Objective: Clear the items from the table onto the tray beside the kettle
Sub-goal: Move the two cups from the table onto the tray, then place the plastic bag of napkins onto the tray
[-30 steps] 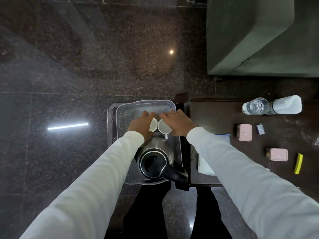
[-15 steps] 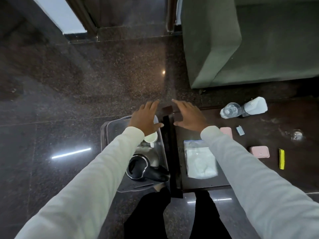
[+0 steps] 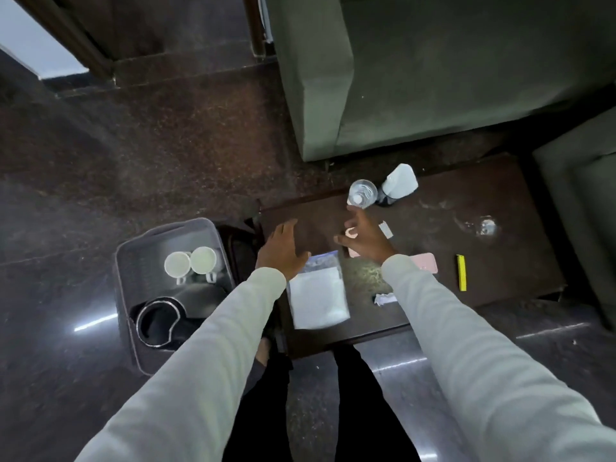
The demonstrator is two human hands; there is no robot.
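Two white cups [image 3: 191, 262] stand side by side in the grey tray [image 3: 133, 261], beyond the black kettle [image 3: 160, 323]. My left hand [image 3: 283, 250] hovers open over the dark table's [image 3: 433, 201] left end, just past a clear plastic bag [image 3: 316, 295]. Over the table's middle, my right hand [image 3: 363, 240] is spread open above a pink box [image 3: 351, 252] that it mostly hides. Beside my right sleeve lies a second pink box [image 3: 425, 261]. A clear water bottle [image 3: 362, 193] stands just beyond my right fingertips.
A white-capped bottle [image 3: 400, 181] stands beside the water bottle. A yellow stick [image 3: 461, 273], a small white packet [image 3: 386, 229], a torn wrapper [image 3: 383, 299] and a wet ring [image 3: 485, 226] are on the table. Green sofas [image 3: 433, 78] border the far and right sides.
Both hands let go of the cups in the tray and swung right over the table. The view turned right with them; the cups now stand alone in the tray.
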